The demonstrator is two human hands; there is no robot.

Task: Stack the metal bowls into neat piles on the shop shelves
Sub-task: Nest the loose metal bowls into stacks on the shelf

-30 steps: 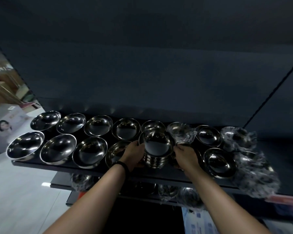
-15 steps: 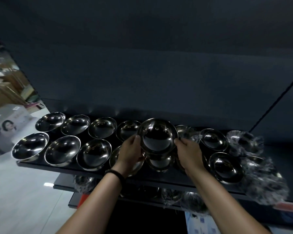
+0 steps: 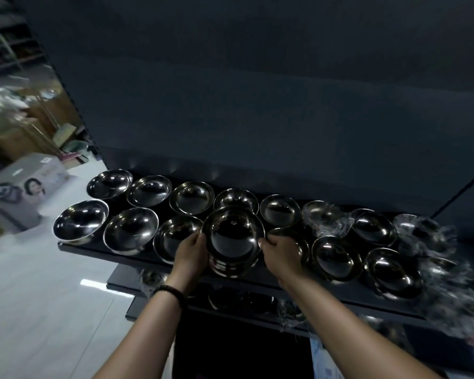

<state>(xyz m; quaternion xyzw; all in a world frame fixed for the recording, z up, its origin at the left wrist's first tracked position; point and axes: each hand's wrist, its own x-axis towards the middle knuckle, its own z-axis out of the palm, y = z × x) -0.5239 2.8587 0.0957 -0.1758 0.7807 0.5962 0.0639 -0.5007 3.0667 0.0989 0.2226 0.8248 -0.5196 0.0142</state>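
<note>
A pile of several shiny metal bowls [image 3: 231, 239] stands at the front of the dark shelf [image 3: 257, 281], in the middle. My left hand [image 3: 190, 254] grips the pile's left side and my right hand [image 3: 281, 254] grips its right side, fingers curled round the rims. Two rows of single metal bowls run along the shelf: one at far left [image 3: 80, 221], another beside it [image 3: 130, 231], and more to the right [image 3: 335, 258].
Bowls wrapped in clear plastic [image 3: 427, 236] crowd the shelf's right end. A lower shelf [image 3: 230, 302] below holds more wrapped bowls. The dark back panel [image 3: 257, 119] rises behind. A printed cardboard box [image 3: 25, 187] stands on the pale floor at left.
The top bowl was raised above the pile half a second ago. It has come down onto the pile, with both hands still at its sides. The view shifted right.
</note>
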